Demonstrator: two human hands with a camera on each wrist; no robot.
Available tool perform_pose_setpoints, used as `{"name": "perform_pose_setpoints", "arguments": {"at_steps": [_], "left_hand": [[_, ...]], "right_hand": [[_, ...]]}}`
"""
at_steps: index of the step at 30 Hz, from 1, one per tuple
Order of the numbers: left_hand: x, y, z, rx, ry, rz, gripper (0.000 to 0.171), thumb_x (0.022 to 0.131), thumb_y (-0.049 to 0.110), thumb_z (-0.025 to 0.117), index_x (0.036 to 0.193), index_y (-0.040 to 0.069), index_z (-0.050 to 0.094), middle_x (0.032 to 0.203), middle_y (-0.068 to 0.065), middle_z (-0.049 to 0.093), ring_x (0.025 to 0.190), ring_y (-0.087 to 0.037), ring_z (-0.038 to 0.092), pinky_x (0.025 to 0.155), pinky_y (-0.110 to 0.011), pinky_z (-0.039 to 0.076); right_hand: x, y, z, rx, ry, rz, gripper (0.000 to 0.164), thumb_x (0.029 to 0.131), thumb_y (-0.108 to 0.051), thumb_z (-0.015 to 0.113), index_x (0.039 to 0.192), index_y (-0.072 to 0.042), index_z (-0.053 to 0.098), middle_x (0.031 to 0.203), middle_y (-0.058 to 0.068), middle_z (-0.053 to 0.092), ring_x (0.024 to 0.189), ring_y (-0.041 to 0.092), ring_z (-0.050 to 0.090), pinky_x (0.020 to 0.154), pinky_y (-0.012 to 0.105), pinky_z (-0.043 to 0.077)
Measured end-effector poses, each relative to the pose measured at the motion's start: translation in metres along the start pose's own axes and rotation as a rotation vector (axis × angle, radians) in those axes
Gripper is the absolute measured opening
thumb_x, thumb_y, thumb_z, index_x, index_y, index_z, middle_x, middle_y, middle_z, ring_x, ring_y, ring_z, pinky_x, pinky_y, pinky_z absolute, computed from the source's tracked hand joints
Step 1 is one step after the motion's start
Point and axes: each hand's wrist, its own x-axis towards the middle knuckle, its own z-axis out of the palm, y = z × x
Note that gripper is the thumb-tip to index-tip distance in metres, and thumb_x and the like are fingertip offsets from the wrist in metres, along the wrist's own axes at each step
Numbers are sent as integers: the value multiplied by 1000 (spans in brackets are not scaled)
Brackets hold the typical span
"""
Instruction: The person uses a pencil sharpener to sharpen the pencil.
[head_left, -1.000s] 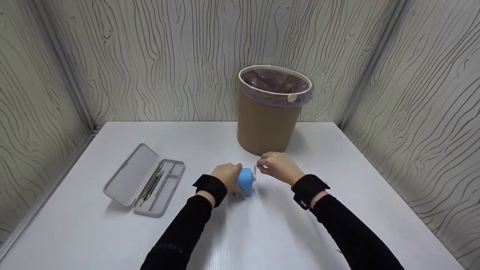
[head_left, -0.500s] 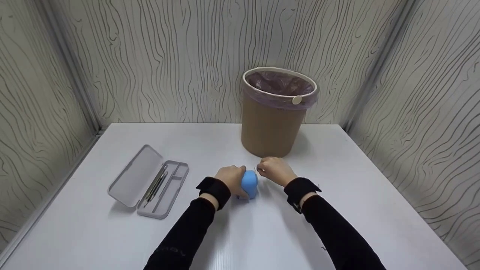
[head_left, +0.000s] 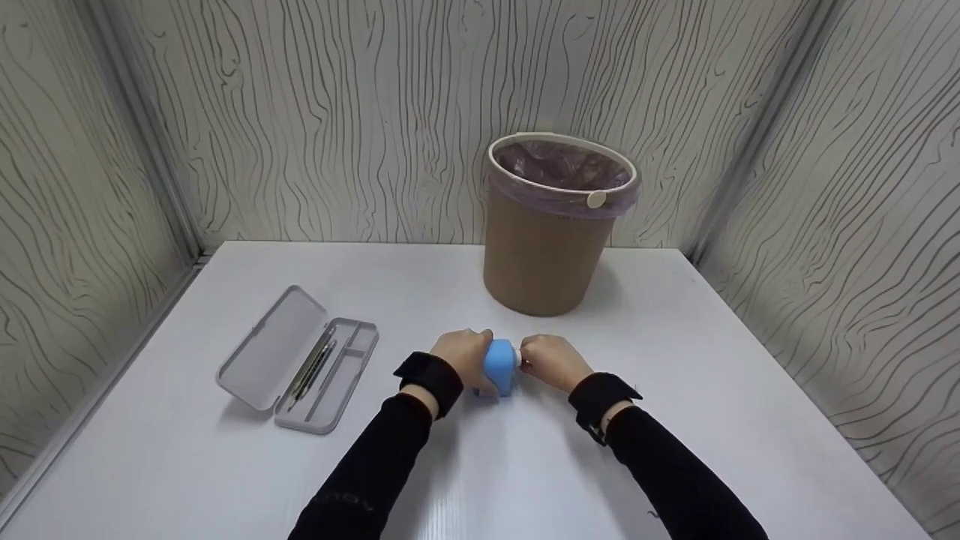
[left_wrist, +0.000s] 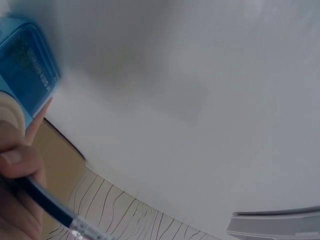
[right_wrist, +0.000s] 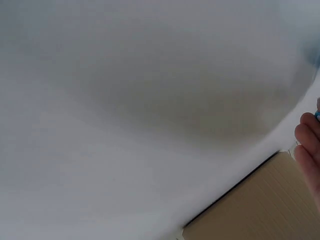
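Note:
My left hand [head_left: 461,356] grips a blue crank pencil sharpener [head_left: 498,367] on the table. In the left wrist view, the sharpener's dark see-through tray [left_wrist: 29,65] and cream round front [left_wrist: 11,111] show. A dark blue pencil [left_wrist: 47,201] with a patterned pale end runs out from among the fingers there; the head view hides it. To the right of the sharpener, my right hand [head_left: 553,361] has its fingers curled at the white crank [head_left: 517,358]. Only fingertips [right_wrist: 307,131] and a bit of blue show at the right wrist view's edge.
An open grey pencil case [head_left: 341,375] holding several pencils [head_left: 311,371] lies to the left. Behind the hands stands a brown bin [head_left: 544,259] with a purple liner. Wood-patterned walls [head_left: 337,120] enclose the white table [head_left: 390,285] at back and sides.
My right hand has circled with the crank, from above and right of the sharpener down to close beside it. My left hand keeps its hold on the sharpener. The view shifted slightly.

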Motion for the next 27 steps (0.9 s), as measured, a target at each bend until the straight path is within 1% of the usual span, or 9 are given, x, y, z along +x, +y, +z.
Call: {"name": "perform_pose_setpoints", "arguments": {"at_steps": [5, 10, 14, 18, 23, 27], "left_hand": [[-1, -1, 0, 0, 11, 6, 74, 66, 47, 95, 120, 8, 64, 110, -10, 78, 97, -24, 75, 88, -36, 62], [0, -1, 0, -28, 2, -3, 74, 65, 45, 96, 121, 7, 64, 111, -11, 77, 98, -25, 75, 89, -37, 62], [1, -1, 1, -19, 1, -3, 76, 66, 47, 95, 124, 7, 64, 111, -11, 77, 98, -25, 75, 88, -37, 62], [2, -1, 2, -9, -2, -10, 76, 67, 47, 94, 125, 8, 64, 111, -11, 77, 98, -25, 75, 87, -38, 62], [2, -1, 2, -16, -3, -13, 74, 67, 47, 94, 123, 8, 64, 111, -10, 77, 98, -25, 75, 88, -38, 62], [2, -1, 2, -17, 12, -4, 73, 66, 47, 95, 120, 8, 65, 109, -10, 78, 97, -24, 75, 87, -37, 62]], "right_hand": [[-5, -4, 2, -2, 3, 4, 6, 83, -7, 81, 83, -2, 78, 77, 7, 75, 69, 21, 71, 65, 32, 60], [-11, -8, 2, -2, -3, -6, 9, 88, -11, 78, 88, -3, 80, 79, 7, 76, 73, 21, 74, 68, 31, 61], [-19, -9, 3, 10, 28, -48, 4, 87, -8, 77, 88, -7, 80, 81, 5, 77, 76, 20, 74, 69, 31, 61], [-25, -9, 4, -11, 61, -104, 5, 87, -7, 75, 85, -9, 79, 80, 3, 76, 75, 19, 73, 66, 29, 59], [-29, -11, 3, -34, 62, -126, 5, 88, -7, 75, 84, -8, 77, 78, 3, 74, 71, 17, 70, 63, 27, 57], [-32, -12, 1, -16, 67, -139, 5, 85, -4, 78, 83, -9, 78, 78, 3, 74, 70, 17, 70, 63, 27, 58]]}}
